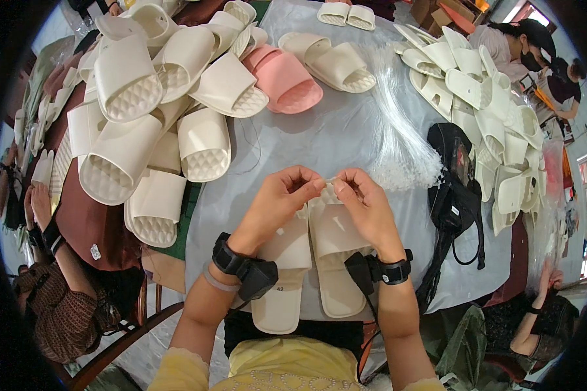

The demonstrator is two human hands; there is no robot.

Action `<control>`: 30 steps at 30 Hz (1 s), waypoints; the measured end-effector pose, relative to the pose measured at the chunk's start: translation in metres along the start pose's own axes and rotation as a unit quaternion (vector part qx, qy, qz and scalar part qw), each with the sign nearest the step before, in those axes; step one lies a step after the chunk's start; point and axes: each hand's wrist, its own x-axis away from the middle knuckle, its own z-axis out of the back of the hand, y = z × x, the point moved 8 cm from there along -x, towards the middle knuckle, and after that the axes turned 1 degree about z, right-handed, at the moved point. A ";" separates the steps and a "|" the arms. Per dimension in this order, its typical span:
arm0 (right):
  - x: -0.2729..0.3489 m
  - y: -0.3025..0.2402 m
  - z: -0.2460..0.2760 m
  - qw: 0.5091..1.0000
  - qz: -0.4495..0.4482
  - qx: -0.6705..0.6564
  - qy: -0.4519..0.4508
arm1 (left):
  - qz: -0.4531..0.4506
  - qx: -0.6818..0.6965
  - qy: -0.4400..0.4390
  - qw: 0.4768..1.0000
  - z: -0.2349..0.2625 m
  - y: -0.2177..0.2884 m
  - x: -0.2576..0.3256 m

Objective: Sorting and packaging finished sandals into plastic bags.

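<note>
Both forearms bare. Left hand [282,199]: black strap around the wrist with a chunky black sensor box sitting on the inner side, plus a thin greyish band just below it on the forearm. Right hand [366,207]: matching black wrist strap, black module mounted on it, a thin black cable trailing down. Pale yellow top, scalloped lace-like cuffs, small beaded trim at the front.

Slipper pair's [332,260] toe ends and joining piece, hidden under both hands.
</note>
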 end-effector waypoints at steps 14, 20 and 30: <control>0.000 0.001 -0.001 1.000 0.003 0.002 -0.017 | -0.003 -0.013 0.004 1.000 0.000 0.001 0.001; 0.001 0.000 0.003 1.000 0.001 -0.006 0.023 | 0.005 -0.025 0.005 1.000 0.001 0.000 0.001; 0.000 -0.001 0.000 1.000 0.003 -0.001 0.006 | 0.005 -0.006 -0.002 1.000 0.001 0.000 0.001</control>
